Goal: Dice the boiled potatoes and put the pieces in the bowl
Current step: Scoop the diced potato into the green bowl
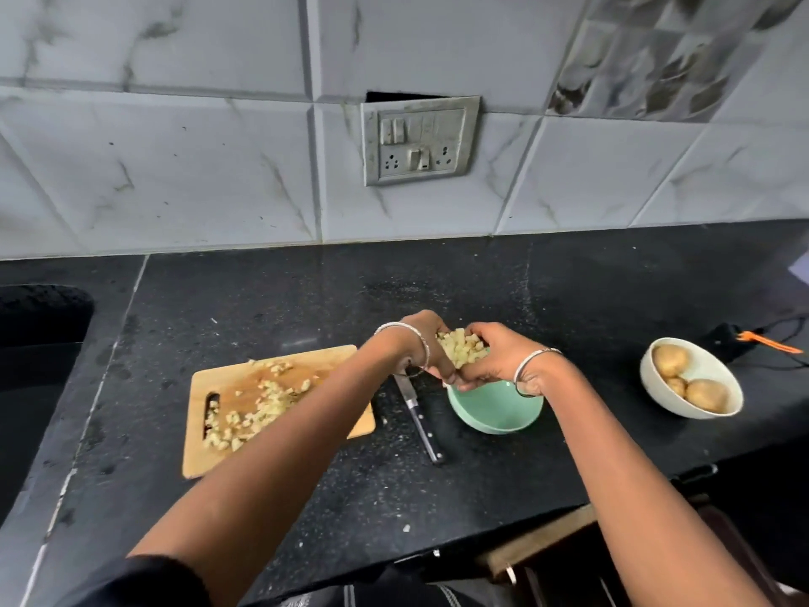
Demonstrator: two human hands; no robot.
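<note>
The pale yellow diced potato pieces (462, 350) are a creamy, even shade. The smooth round mint-green bowl (494, 414) is plain, without pattern. The tan-brown whole boiled potatoes (705, 395) lie in a plain round white bowl (648, 374). The rectangular light-tan wooden cutting board (201, 457) shows a faint darker grain. The steel kitchen knife (422, 427) has a silver blade and a black handle with pale rivets. The polished black stone countertop (547, 300) is finely speckled grey. The glossy white wall tiles (175, 168) carry grey marble veining.

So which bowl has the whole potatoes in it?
The white bowl on the right holds whole potatoes. The green bowl sits under the left hand and right hand, which cup diced pieces.
</note>
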